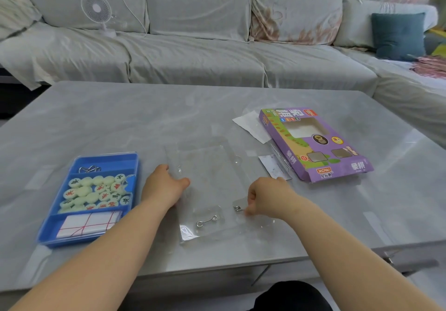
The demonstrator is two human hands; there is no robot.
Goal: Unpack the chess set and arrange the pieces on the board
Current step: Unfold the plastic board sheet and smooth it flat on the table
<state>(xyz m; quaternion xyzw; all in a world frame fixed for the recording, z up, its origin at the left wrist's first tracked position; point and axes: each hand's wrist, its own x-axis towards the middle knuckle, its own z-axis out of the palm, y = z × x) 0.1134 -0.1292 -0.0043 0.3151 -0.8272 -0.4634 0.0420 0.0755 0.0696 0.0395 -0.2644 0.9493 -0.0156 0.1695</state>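
A single wide-angle view is taken from head height, directed forward and downward across a grey table (101,117) towards a sofa (193,52) beyond it. The near table edge and both forearms are seen close below the lens, and straight lines are bowed towards the frame borders.

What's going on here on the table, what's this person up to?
A person is unpacking a Chinese chess set. The left hand rests on a clear plastic cover lying on the table, while the right hand pinches near a small metal hook on it. The round pieces and folded board sheet sit in the blue tray. The purple box lies off to the right.
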